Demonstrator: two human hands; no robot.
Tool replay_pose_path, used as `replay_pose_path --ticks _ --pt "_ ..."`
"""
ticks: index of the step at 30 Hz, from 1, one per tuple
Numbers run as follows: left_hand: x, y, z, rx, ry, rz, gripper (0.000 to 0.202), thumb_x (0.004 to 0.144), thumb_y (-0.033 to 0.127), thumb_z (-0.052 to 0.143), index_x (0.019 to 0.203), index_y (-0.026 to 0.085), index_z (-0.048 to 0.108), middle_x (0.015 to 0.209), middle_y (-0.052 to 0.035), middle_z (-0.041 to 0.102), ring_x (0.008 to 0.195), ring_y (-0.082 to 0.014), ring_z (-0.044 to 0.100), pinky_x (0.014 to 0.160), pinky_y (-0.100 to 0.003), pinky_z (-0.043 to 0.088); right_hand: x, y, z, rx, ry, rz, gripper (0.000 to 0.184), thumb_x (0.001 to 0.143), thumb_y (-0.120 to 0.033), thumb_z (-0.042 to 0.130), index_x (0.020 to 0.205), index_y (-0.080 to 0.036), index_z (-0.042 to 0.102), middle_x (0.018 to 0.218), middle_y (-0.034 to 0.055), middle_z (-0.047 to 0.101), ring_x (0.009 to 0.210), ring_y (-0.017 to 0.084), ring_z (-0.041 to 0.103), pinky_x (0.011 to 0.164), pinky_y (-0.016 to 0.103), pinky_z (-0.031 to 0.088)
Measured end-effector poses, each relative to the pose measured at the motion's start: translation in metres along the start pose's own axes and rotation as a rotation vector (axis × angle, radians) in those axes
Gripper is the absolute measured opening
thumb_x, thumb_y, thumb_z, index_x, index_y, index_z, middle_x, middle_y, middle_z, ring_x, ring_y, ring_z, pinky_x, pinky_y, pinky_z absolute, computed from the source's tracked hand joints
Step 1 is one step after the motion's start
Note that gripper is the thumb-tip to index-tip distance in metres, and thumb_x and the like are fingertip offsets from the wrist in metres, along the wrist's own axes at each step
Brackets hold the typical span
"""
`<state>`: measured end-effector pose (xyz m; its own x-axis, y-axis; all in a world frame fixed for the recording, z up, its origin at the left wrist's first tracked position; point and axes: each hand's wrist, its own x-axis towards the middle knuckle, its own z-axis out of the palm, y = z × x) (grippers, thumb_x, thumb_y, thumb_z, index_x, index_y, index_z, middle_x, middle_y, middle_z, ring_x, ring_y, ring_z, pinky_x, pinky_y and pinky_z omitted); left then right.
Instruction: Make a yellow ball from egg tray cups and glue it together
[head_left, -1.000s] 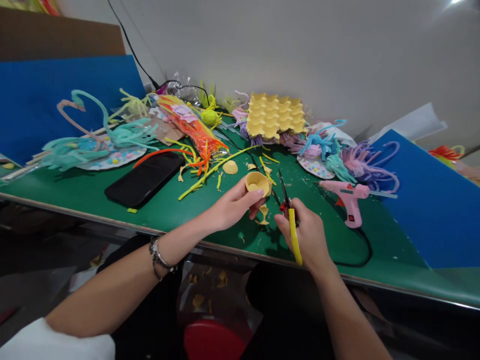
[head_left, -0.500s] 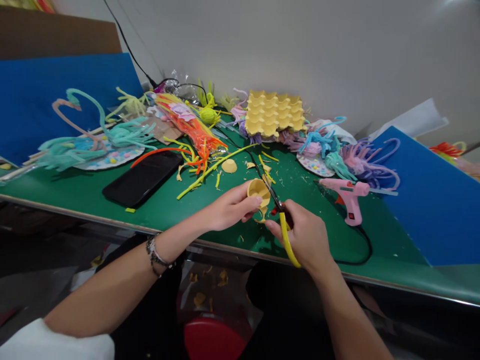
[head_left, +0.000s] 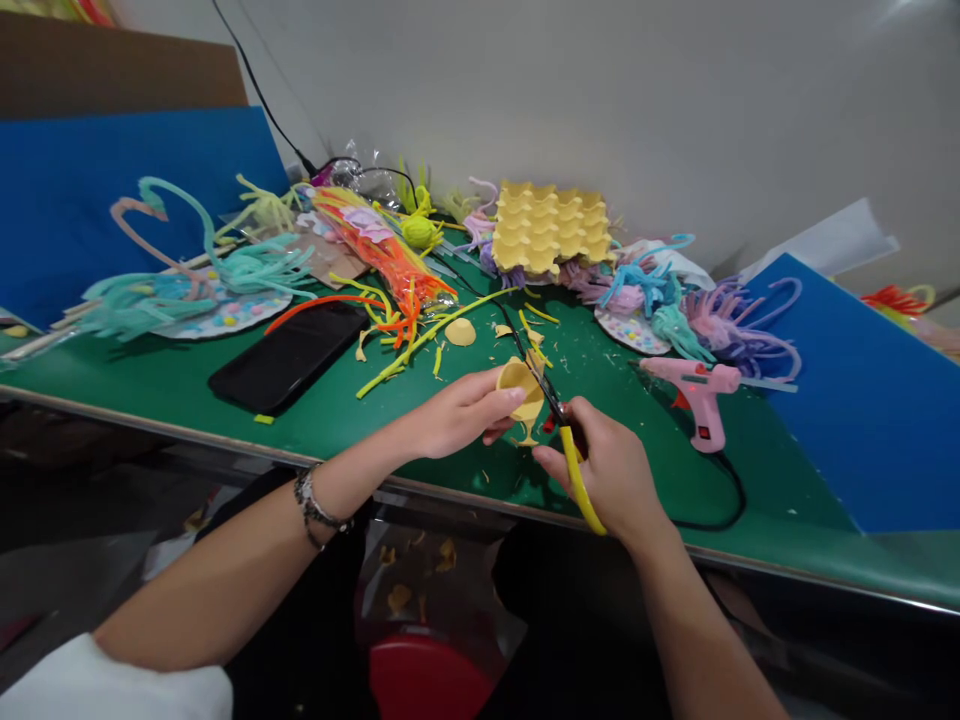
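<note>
Scissors (head_left: 557, 408) with a yellow handle sit grasped in the fingers of your right hand (head_left: 615, 465), blades crossing the right edge of an egg-carton cup (head_left: 517, 374). Your left hand (head_left: 459, 416) pinches that cup above the green counter (head_left: 787, 480). A pink hot glue gun (head_left: 697, 388) rests to your right, a black smartphone (head_left: 289, 360) to your left.

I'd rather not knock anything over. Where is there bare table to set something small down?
The green tabletop is mostly bare between the glue gun cord and the right blue board, and along the front between phone and left hand. It is crowded at the back around the egg tray, and beyond the cup and scissors, where yellow scraps lie.
</note>
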<state>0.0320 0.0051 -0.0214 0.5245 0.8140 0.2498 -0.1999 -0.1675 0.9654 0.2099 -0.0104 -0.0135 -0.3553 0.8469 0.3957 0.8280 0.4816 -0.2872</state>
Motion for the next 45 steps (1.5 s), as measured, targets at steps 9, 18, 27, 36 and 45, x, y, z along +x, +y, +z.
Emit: replay_pose_path --ticks 9,18,27,36,45 --pt "-0.002 -0.001 -0.006 0.225 0.034 0.026 0.030 0.080 0.046 0.041 0.068 0.018 0.039 0.058 0.0048 0.035 0.050 -0.0076 0.032 0.045 -0.021 0.029 -0.002 -0.002 0.001 -0.018 -0.012 -0.026 0.051 0.074 -0.070 0.035 0.062 -0.022 0.044 0.049 -0.0025 0.045 0.043 0.012 0.041 0.044 0.021 0.026" --pt "-0.003 0.005 -0.006 0.298 0.021 0.120 0.027 0.080 0.041 0.039 0.066 0.018 0.038 0.059 0.0041 0.036 0.054 -0.0090 0.032 0.049 -0.022 0.028 -0.002 -0.005 -0.001 -0.013 0.025 -0.061 0.047 0.076 -0.065 0.036 0.057 -0.022 0.038 0.045 -0.0045 0.038 0.040 0.010 0.034 0.042 0.020 0.024" --pt "-0.004 0.004 -0.009 0.246 0.042 0.040 0.034 0.078 0.048 0.042 0.063 0.018 0.039 0.053 0.0043 0.038 0.047 -0.0077 0.034 0.043 -0.021 0.029 -0.003 -0.007 0.001 0.017 0.049 -0.059 0.050 0.078 -0.064 0.035 0.053 -0.022 0.039 0.042 -0.0044 0.037 0.039 0.009 0.031 0.041 0.020 0.024" --pt "-0.003 0.006 -0.010 0.168 0.017 0.027 0.042 0.075 0.056 0.044 0.059 0.018 0.040 0.051 0.0036 0.039 0.043 -0.0076 0.036 0.040 -0.022 0.031 -0.002 -0.002 -0.002 0.095 0.095 -0.050 0.050 0.076 -0.067 0.038 0.057 -0.021 0.041 0.044 -0.0054 0.038 0.040 0.009 0.034 0.042 0.020 0.026" --pt "-0.003 0.003 -0.011 0.179 -0.051 0.050 0.057 0.071 0.072 0.037 0.050 0.019 0.038 0.042 0.0034 0.037 0.037 -0.0071 0.031 0.035 -0.023 0.023 0.000 -0.004 -0.002 0.027 -0.094 -0.083 0.049 0.073 -0.070 0.035 0.066 -0.022 0.043 0.049 -0.0035 0.043 0.043 0.012 0.038 0.044 0.022 0.028"
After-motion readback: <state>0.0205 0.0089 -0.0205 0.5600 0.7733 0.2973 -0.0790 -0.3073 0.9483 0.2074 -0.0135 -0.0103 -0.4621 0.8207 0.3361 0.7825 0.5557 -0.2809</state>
